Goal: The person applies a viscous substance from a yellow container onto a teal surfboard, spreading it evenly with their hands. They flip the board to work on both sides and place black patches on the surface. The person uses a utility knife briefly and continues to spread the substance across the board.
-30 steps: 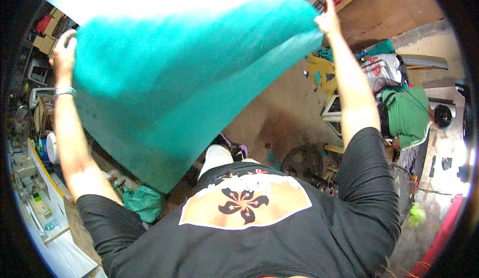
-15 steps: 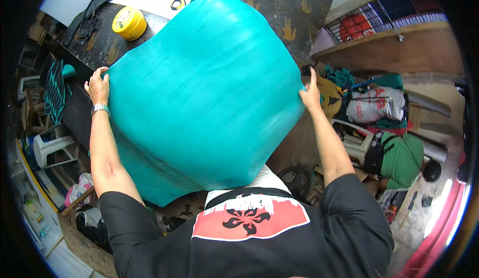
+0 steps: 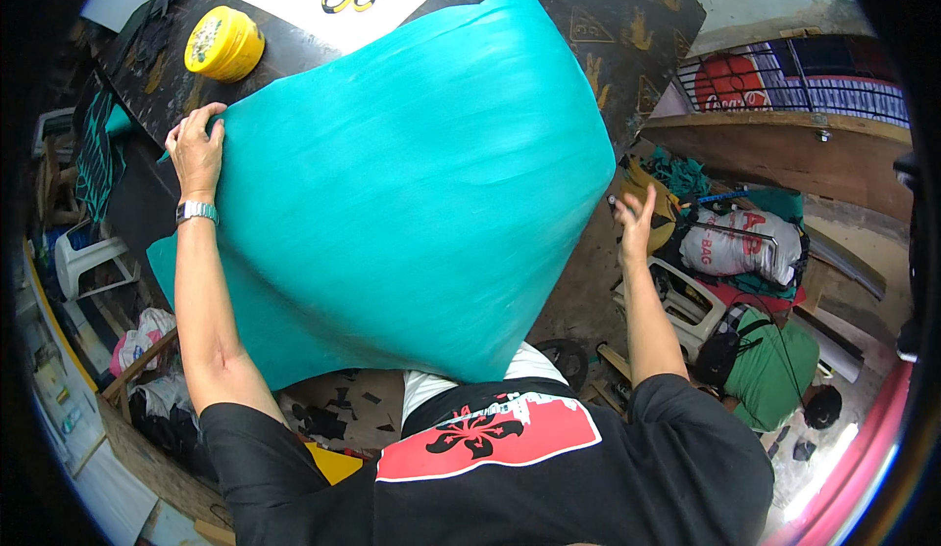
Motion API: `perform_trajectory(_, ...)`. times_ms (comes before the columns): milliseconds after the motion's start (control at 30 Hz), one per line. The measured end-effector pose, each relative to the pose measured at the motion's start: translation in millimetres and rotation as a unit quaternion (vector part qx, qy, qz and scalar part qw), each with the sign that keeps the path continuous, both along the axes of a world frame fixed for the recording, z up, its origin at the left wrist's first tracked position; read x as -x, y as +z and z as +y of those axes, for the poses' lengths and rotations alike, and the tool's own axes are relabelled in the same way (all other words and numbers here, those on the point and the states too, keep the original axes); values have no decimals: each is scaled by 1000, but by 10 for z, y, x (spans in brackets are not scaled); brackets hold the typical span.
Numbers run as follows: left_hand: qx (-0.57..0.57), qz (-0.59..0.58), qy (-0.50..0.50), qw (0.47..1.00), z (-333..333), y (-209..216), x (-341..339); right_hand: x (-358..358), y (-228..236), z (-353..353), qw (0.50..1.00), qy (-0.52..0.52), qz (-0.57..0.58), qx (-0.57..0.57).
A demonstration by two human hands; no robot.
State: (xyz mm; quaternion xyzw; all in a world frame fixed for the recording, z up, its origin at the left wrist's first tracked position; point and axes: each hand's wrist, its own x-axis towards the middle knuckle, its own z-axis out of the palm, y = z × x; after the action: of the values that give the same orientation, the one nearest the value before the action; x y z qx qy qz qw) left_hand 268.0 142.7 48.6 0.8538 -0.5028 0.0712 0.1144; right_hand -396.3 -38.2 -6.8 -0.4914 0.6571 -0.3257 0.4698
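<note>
The person wears a black short-sleeved T-shirt (image 3: 549, 487). Across its chest sits a red patch (image 3: 487, 440) with a white border, roughly a slanted rectangle, carrying a black five-petalled flower in the middle and small white shapes along its upper edge. The sleeves end above the elbows, leaving both forearms bare. On the wrist of the left hand (image 3: 197, 150) sits a silver metal watch (image 3: 196, 212) with a linked band. The right hand (image 3: 635, 223) is bare, with no ring or band to be seen. Below the shirt's hem a strip of white cloth (image 3: 461, 379) shows.
</note>
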Motion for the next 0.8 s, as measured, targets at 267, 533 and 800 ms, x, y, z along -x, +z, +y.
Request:
perform_trajectory(267,21,-4,24,999,16,-11,53,-675,679,-315,994,77,-78,-4)
perform_trajectory(533,91,-29,-23,995,-203,-49,273,-336,1483,45,913,104,-25,393)
perform_trajectory(800,-11,-17,46,999,-426,-241,412,-253,192,-538,983,63,66,160)
